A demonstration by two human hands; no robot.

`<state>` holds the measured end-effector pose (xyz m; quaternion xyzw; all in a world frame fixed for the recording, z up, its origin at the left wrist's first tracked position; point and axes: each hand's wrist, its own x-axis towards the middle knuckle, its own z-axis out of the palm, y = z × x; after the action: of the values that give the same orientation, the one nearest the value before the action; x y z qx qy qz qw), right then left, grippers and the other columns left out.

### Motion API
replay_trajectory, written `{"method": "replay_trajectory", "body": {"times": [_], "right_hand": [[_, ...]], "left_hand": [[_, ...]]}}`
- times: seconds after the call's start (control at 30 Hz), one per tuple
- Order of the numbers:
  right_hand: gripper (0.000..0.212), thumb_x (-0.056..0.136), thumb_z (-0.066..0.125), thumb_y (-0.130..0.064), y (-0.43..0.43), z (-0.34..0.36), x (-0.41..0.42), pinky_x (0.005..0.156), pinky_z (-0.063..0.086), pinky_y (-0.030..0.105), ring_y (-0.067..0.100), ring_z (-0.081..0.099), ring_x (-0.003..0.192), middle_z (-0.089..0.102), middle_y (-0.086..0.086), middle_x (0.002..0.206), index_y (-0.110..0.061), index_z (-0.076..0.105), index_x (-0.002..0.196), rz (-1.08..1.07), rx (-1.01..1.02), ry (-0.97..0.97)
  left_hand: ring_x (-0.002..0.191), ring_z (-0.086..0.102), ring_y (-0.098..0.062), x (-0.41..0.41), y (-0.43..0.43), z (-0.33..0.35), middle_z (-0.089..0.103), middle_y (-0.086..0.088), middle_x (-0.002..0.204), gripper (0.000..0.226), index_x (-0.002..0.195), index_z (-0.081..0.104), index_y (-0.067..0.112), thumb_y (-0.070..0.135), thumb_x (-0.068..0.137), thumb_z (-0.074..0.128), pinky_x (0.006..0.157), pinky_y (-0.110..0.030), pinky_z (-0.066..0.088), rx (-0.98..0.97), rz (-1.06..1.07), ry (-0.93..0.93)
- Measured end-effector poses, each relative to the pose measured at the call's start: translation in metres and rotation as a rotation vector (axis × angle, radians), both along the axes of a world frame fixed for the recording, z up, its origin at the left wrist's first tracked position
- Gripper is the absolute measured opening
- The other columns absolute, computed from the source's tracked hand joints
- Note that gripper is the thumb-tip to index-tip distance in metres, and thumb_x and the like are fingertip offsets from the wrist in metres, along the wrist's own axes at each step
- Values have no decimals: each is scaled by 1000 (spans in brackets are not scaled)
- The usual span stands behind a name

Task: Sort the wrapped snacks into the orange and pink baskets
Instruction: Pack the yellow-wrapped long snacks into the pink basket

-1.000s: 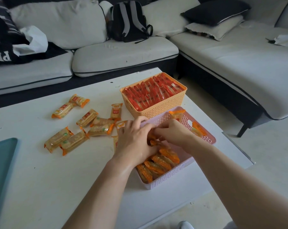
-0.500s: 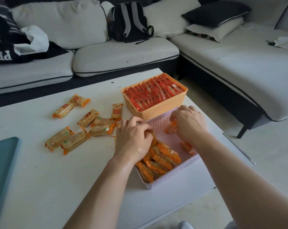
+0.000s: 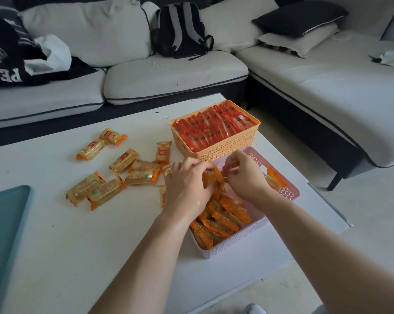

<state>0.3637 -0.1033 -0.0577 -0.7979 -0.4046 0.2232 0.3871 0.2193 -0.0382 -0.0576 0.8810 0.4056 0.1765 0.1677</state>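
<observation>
Pink basket (image 3: 233, 244) at the table's (image 3: 55, 245) right edge, half full of orange-wrapped snacks (image 3: 225, 214). Left hand (image 3: 187, 184) grips some, right hand (image 3: 243, 175) pinches one. Orange basket (image 3: 225, 148) touching behind holds red packs (image 3: 209, 130). Loose cracker packs (image 3: 123, 159) left, print unreadable. Sofa garment (image 3: 10, 73) reads "PE".

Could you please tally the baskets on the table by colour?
orange basket: 1
pink basket: 1
Total: 2
</observation>
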Motion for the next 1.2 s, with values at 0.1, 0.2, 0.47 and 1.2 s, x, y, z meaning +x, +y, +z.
{"method": "replay_trajectory", "body": {"times": [0.1, 0.2, 0.47, 1.2], "right_hand": [[33, 83, 51, 10, -3, 1, 2, 77, 61, 40, 18, 67, 88, 70, -2, 89, -18, 66, 86, -8, -10, 33], [30, 88, 51, 6, -3, 8, 1, 69, 57, 31, 15, 66, 85, 70, -4, 89, -16, 71, 87, -57, 1, -20], [23, 95, 52, 1, -7, 47, -41, 59, 55, 23, 6, 60, 73, 65, -5, 90, -18, 66, 99, 10, 131, -240], [53, 98, 48, -9, 90, -24, -216, 105, 44, 38, 39, 44, 128, 40, 26, 141, 8, 30, 145, 392, -561, -803]], "left_hand": [[117, 47, -20, 0, -2, 3, 56, 9, 129, 30, 125, 64, 36, 37, 95, 65, 100, -41, 45, -5, -4, -24], [117, 50, -18, -2, -1, 10, 58, 8, 126, 27, 123, 66, 33, 38, 97, 63, 99, -41, 48, -11, 6, -76], [115, 56, -19, -55, 14, 27, 65, 5, 121, 17, 111, 71, 28, 31, 95, 67, 94, -38, 51, -9, 183, -148], [132, 44, -32, -182, 107, -48, 45, -8, 141, 35, 135, 53, 18, 22, 101, 47, 100, -41, 43, -74, 329, 492]]}}
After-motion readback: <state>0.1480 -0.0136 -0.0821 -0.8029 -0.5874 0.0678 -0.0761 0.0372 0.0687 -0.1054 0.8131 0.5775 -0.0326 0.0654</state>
